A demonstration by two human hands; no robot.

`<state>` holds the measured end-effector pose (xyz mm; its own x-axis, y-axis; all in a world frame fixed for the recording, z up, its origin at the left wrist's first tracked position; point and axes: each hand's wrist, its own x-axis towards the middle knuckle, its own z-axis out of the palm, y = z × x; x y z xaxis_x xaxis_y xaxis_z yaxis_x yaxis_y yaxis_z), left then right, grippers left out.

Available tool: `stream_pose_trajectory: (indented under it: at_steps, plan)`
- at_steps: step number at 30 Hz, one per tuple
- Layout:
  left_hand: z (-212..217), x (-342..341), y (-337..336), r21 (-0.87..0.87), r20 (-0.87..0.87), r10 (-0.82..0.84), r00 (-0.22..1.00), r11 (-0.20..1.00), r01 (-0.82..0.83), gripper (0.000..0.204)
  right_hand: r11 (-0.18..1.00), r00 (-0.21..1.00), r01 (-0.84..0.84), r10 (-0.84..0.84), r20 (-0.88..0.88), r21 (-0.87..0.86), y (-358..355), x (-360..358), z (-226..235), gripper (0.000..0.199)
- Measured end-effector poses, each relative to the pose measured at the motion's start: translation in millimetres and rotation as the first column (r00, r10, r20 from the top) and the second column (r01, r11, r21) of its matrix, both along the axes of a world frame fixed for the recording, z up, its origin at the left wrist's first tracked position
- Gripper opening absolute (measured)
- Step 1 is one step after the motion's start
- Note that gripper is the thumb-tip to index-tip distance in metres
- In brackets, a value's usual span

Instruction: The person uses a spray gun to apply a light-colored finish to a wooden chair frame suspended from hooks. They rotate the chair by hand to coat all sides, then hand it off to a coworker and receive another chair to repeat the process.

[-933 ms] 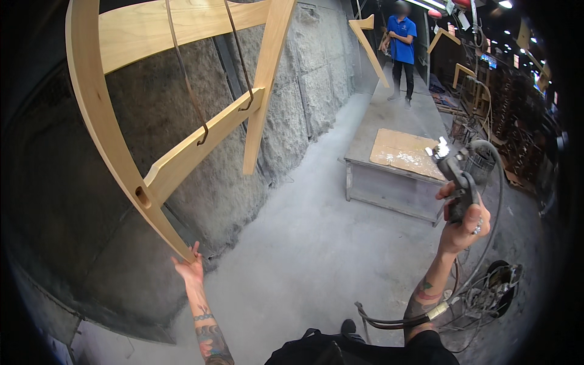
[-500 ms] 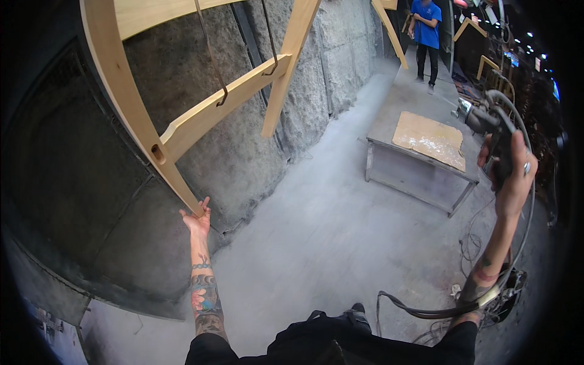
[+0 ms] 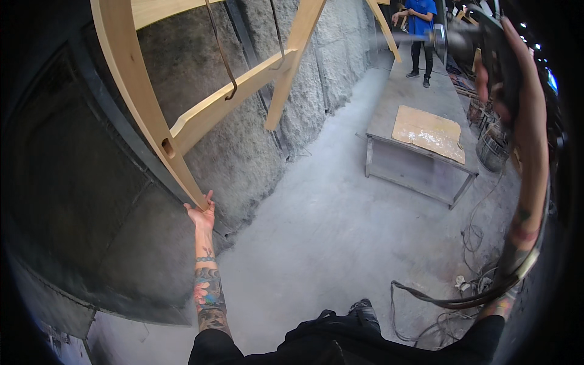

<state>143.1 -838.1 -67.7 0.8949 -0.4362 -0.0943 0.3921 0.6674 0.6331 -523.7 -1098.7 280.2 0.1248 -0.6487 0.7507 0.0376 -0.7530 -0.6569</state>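
Observation:
A pale wooden furniture frame (image 3: 207, 117) hangs from dark metal hooks (image 3: 220, 45) at the upper left. My left hand (image 3: 202, 214) cups the lower end of its long curved leg (image 3: 143, 91), palm underneath and some fingertips showing past the wood. A slot is cut into this leg beside the cross rail. At the upper right my right hand (image 3: 530, 85) is wrapped round a spray gun (image 3: 502, 64), blurred by motion. Its metal nozzle points left, with a faint pale jet in front of it. The hose runs down along my right forearm.
A low grey table (image 3: 420, 161) bears a worn tan board (image 3: 429, 131). A person in a blue shirt (image 3: 420, 21) stands behind it. Rough dusty wall panels (image 3: 243, 152) line the left. Buckets (image 3: 493, 149) stand right of the table; hoses (image 3: 438, 301) lie on the floor.
My right hand has raised the spray gun, its nozzle now level and aimed left. My left hand still holds the leg end, which sits slightly higher and further right in view.

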Motion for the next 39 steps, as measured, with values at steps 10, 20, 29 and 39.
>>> stream_pose_trajectory:
  at_steps: [10, 20, 29, 39]
  plan:
    - [4, 1, -13, 0.077, 0.015, -0.087, 0.996, 0.993, 0.085, 0.098, 0.941, 0.941, -0.338, 0.338, -0.012, 0.019, 50, -24, -23, 0.073]
    - [-6, 1, -33, 0.075, -0.041, -0.182, 0.982, 0.980, 0.185, 0.073, 0.830, 0.838, -0.497, 0.385, 0.385, 0.252, 44, -17, -156, 0.081]
    - [-9, -33, -35, -0.012, -0.334, -0.365, 0.869, 0.924, 0.383, 0.054, 0.597, 0.520, -0.603, -0.209, 0.828, 0.529, -13, 87, -354, 0.068]
    - [21, -73, -48, -0.005, -0.391, -0.302, 0.869, 0.945, 0.326, 0.058, -0.064, 0.426, -0.902, 0.024, 0.905, 0.426, 12, 179, -453, 0.090]
